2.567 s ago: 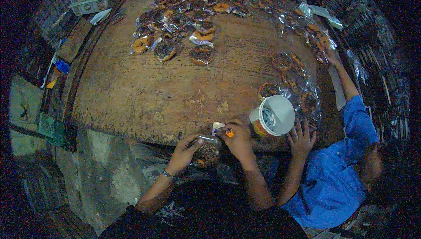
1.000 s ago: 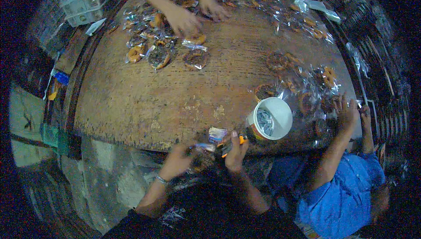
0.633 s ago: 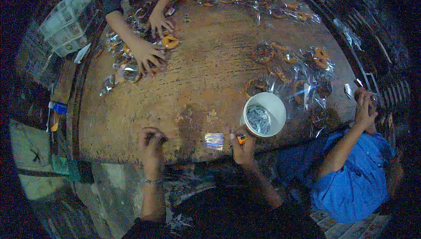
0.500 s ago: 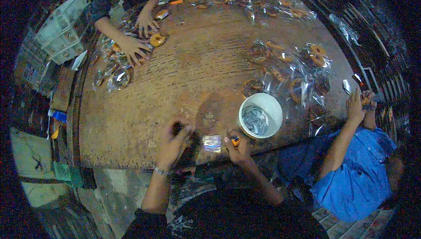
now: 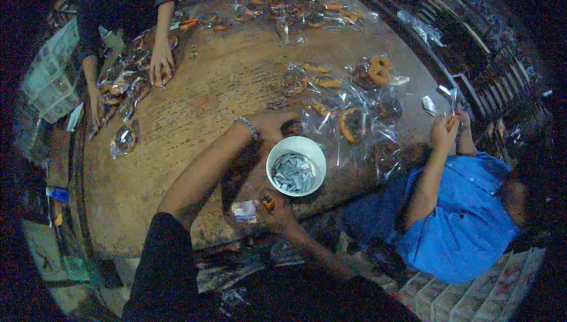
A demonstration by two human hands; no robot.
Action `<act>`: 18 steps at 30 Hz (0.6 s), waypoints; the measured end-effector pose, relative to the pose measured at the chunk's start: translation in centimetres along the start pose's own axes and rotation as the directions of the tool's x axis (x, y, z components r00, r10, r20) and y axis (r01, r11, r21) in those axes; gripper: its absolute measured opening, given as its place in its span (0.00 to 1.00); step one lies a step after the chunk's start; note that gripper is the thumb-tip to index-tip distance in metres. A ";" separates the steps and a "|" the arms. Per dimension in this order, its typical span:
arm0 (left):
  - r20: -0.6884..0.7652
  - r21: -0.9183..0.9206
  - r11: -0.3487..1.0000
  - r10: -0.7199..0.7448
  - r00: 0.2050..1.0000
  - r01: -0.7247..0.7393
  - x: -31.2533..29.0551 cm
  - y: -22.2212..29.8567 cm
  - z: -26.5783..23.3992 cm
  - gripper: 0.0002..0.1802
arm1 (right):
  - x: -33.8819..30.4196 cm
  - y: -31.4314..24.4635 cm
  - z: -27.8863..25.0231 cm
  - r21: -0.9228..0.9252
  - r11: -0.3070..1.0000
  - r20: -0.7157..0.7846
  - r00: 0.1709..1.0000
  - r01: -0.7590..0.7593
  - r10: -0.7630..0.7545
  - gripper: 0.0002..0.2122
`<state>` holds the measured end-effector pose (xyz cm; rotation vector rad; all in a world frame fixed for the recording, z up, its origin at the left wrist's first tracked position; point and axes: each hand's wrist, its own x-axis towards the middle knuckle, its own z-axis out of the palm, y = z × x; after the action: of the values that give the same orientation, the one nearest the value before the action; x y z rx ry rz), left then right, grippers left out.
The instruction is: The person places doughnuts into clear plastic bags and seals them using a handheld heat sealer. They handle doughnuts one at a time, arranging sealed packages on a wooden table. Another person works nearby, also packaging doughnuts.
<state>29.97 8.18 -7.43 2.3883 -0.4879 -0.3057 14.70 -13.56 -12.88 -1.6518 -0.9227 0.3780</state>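
Note:
My left hand point(image 5: 276, 126) reaches past the far rim of a white bucket point(image 5: 319, 168), its fingers curled round a dark ring-shaped doughnut point(image 5: 290, 127); part of the grip is hard to make out. Small grey strips point(image 5: 295, 173) lie heaped inside the bucket. Just nearer than the bucket, my right hand point(image 5: 280, 213) is closed on a small orange-and-black tool point(image 5: 268, 202) whose exact kind is unclear. A shiny little stack of flat pieces point(image 5: 244, 211) lies on the table left of my right hand. Beyond the bucket are several doughnuts in clear wrapping point(image 5: 352, 125).
More wrapped doughnuts point(image 5: 316, 12) lie along the far side of the wooden table point(image 5: 177, 145). At far left, a person's hands point(image 5: 160, 65) rest among wrapped pieces. On the right, a person in blue holds a small item in their hands point(image 5: 446, 133).
My left hand has gone from the table's near middle to the doughnut beyond the bucket. My right hand keeps the orange tool. The view has swung right; the far-left person's hands have spread apart.

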 end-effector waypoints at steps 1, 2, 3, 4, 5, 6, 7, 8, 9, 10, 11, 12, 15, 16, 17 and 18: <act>0.027 0.005 0.999 0.035 0.999 -0.035 -1.0 -0.5 -0.4 0.47 | -0.1 0.2 0.2 -0.007 1.000 -0.004 1.000 0.003 -0.003 0.11; 0.038 0.103 0.995 -0.019 0.999 0.015 -2.1 -0.8 -0.9 0.47 | -0.1 0.3 0.3 -0.008 1.000 -0.006 1.000 0.004 -0.004 0.11; 0.048 0.148 0.989 -0.036 0.998 0.029 -3.3 -1.1 -1.6 0.46 | -0.1 0.6 0.5 -0.018 1.000 -0.004 1.000 0.011 -0.011 0.11; 0.036 0.175 0.983 -0.063 0.997 0.056 -4.8 -1.3 -2.2 0.45 | 0.1 0.8 0.7 -0.032 0.999 -0.006 1.000 0.021 -0.021 0.12; 0.005 0.189 0.977 -0.100 0.995 0.098 -6.4 -1.3 -3.1 0.45 | 0.2 1.0 0.8 -0.044 0.999 -0.009 0.999 0.030 -0.030 0.12; -0.034 0.194 0.971 -0.133 0.990 0.137 -8.0 -1.2 -3.9 0.44 | 0.5 1.2 1.0 -0.057 0.997 -0.014 0.999 0.046 -0.046 0.12; -0.094 0.186 0.966 -0.167 0.981 0.182 -9.4 -0.8 -4.5 0.44 | 0.5 1.2 1.0 -0.068 0.996 -0.026 0.998 0.054 -0.056 0.12; -0.165 0.153 0.961 -0.207 0.964 0.233 -11.0 -0.3 -5.1 0.43 | 0.8 1.2 1.2 -0.085 0.993 -0.041 0.996 0.078 -0.082 0.13; -0.246 0.094 0.954 -0.254 0.935 0.284 -12.7 0.5 -5.4 0.43 | 0.8 0.9 1.2 -0.091 0.992 -0.055 0.994 0.085 -0.091 0.13; -0.322 0.023 0.946 -0.298 0.899 0.323 -14.0 1.4 -5.5 0.42 | 0.9 0.5 1.1 -0.095 0.991 -0.075 0.992 0.090 -0.098 0.13; -0.402 -0.085 0.930 -0.360 0.842 0.357 -15.9 2.6 -5.3 0.42 | 0.6 0.0 0.8 -0.036 0.999 -0.081 0.997 0.008 -0.011 0.13; -0.467 -0.204 0.905 -0.425 0.775 0.374 -17.6 3.8 -4.7 0.41 | 0.4 -0.7 0.7 0.031 0.997 -0.073 0.995 -0.069 0.071 0.12; -0.574 -0.559 0.782 -0.605 0.551 0.276 -22.6 7.8 -1.0 0.39 | 0.6 -2.7 0.1 0.195 0.960 -0.012 0.978 -0.200 0.207 0.10; -0.571 -0.658 0.723 -0.662 0.486 0.212 -23.9 8.8 0.5 0.39 | 0.9 -3.3 -0.2 0.216 0.951 0.007 0.975 -0.220 0.224 0.10; -0.561 -0.733 0.665 -0.710 0.426 0.144 -25.0 9.7 2.5 0.38 | 1.1 -3.7 -0.4 0.237 0.943 0.029 0.972 -0.233 0.232 0.10; -0.537 -0.789 0.609 -0.749 0.389 0.083 -26.0 10.7 4.7 0.38 | 1.2 -4.3 -0.6 -0.013 0.999 -0.129 0.991 -0.040 0.038 0.08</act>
<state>2.07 8.93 -1.53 1.5688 0.7128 0.4432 14.31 -12.95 -8.48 -1.6903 -0.7996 0.2872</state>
